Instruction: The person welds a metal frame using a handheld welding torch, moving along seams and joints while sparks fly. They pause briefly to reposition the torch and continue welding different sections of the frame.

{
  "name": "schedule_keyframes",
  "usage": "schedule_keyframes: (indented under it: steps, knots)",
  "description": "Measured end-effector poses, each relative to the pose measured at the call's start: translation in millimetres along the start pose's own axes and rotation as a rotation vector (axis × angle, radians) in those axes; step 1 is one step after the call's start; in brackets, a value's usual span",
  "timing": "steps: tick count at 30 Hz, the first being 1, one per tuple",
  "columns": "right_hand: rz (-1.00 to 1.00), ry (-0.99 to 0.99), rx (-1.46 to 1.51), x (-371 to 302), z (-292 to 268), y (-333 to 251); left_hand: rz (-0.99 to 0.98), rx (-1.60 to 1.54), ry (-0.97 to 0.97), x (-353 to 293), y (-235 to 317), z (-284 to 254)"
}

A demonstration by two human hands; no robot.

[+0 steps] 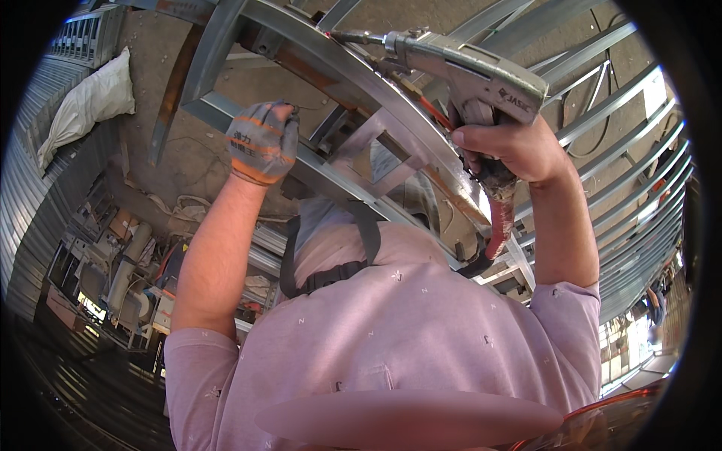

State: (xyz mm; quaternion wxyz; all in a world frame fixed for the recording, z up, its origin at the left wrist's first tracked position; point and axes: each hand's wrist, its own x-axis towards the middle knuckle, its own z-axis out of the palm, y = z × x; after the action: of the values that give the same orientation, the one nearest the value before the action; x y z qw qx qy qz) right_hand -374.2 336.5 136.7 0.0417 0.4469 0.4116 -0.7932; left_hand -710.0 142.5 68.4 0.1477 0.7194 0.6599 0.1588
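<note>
My bare right hand (515,146) is wrapped round the grip of a grey handheld welding gun (466,68). The gun's narrow nozzle (359,36) points left, its tip at the edge of a curved steel bar (361,71), where a small reddish spot shows. A red-sleeved cable (500,222) hangs from the grip. My left hand (262,143), in a grey glove with orange stripes, is closed over a straight steel tube (323,167) of the same frame. Its curled fingers hide what they hold, if anything.
Long curved metal bars (624,150) stand in rows at the right. A white sack (94,105) lies at the far left beside corrugated metal sheets (30,180). Machinery and clutter (124,270) stand at lower left. A rusty strip (179,83) slants near the frame.
</note>
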Motion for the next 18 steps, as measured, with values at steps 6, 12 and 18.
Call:
schedule_keyframes:
  steps: [6, 12, 18]
  knots:
    - [0.001, 0.003, -0.013, -0.7, 2.5, -5.9, 0.000, -0.002, 0.007, 0.6, -0.8, 0.9]
    - [-0.012, 0.024, 0.045, -1.4, 4.1, -4.2, -0.001, -0.006, -0.008, 0.0, -1.4, -0.2]
    - [0.022, -0.013, -0.004, 2.6, -3.5, -0.1, 0.012, -0.014, 0.010, 1.3, 0.7, -0.5]
